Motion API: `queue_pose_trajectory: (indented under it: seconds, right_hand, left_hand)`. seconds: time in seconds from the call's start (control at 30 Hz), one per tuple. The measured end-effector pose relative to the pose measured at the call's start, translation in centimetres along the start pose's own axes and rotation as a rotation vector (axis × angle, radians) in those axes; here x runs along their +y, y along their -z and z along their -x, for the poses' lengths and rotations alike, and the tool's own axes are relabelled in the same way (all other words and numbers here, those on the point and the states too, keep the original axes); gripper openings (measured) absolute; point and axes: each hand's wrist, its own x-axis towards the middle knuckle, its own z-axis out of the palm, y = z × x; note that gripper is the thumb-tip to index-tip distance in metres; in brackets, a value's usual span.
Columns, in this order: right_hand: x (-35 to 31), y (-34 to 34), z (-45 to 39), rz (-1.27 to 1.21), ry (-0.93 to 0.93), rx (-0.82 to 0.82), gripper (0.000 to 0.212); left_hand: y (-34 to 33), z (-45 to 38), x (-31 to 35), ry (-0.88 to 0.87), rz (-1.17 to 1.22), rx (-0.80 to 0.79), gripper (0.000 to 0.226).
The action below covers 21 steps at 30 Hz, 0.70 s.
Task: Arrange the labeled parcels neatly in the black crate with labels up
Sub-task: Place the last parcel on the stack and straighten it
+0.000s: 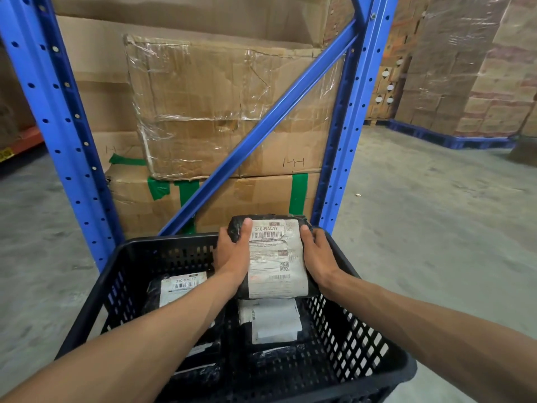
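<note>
Head view: both hands, left hand (234,258) and right hand (318,257), clasp the sides of a black plastic-wrapped parcel (276,257), white label up, above the far right of the black perforated plastic crate (357,338); more labelled parcels (273,321) lie inside below.

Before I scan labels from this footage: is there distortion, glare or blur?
Head view: wide-angle bending curves the blue rack uprights; glare on the taped carton; the held parcel's label is sharp at its top code, with the fine print smeared.
</note>
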Motion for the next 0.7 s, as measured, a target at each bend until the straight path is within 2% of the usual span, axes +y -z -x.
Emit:
queue_pose_trajectory:
  seconds: [0.13,0.27,0.4,0.47,0.57,0.7]
  right_hand:
    - [2.3,-0.3,-1.0,0.06,-0.112,-0.001,0.042]
    - [4.6,-0.8,-2.6,0.082,-0.268,-0.025,0.048]
    - [6.4,-1.5,-3.6,0.097,-0.367,-0.088,0.049]
    - [7.5,-1.8,-3.9,0.092,-0.41,-0.137,0.048]
    - [8.6,-1.8,-3.9,0.132,-0.427,-0.214,0.043]
    - [9.9,-2.1,-4.2,0.195,-0.373,-0.175,0.039]
  left_hand:
    - [-0.9,0.0,-1.7,0.122,-0.074,-0.023,0.077]
    - [-1.8,-0.5,-3.6,0.216,-0.198,-0.119,0.086]
    - [-2.2,-0.9,-5.7,0.306,-0.292,-0.167,0.085]
    - [-1.9,-1.3,-6.9,0.352,-0.332,-0.247,0.089]
    - [-1.6,-1.6,-8.1,0.373,-0.383,-0.349,0.093]
    - [-1.8,-1.8,-8.4,0.358,-0.331,-0.381,0.096]
